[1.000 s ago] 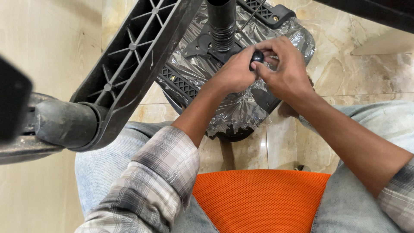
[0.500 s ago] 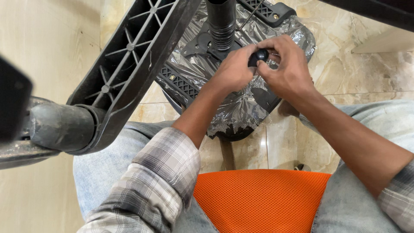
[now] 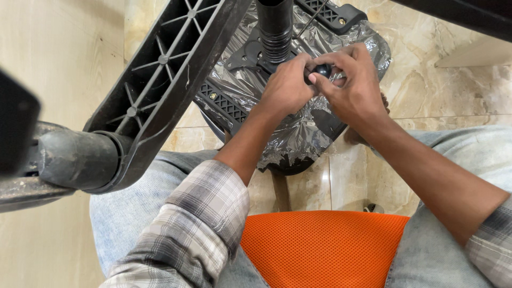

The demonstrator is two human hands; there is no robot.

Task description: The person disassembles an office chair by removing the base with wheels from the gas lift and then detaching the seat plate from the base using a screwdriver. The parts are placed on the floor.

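An upturned office chair lies in front of me, its seat underside [image 3: 298, 133] wrapped in clear plastic film. A black ribbed central column [image 3: 276, 32] rises from the seat's metal plate. My left hand [image 3: 285, 88] and my right hand [image 3: 354, 88] meet just right of the column. Both pinch a small round black knob [image 3: 321, 69] between their fingertips. What the knob sits on is hidden by my fingers. A black ribbed base leg [image 3: 165, 80] with a castor socket [image 3: 80, 157] reaches toward me at the left.
An orange mesh cushion [image 3: 325, 248] lies between my jeans-clad knees. The floor is beige marble tile [image 3: 426, 80]. A dark blurred castor part [image 3: 16, 128] fills the left edge. A pale wall or panel [image 3: 58, 58] stands at the left.
Both hands stay on the knob; my fingers have shifted slightly around it. The chair has not visibly moved.
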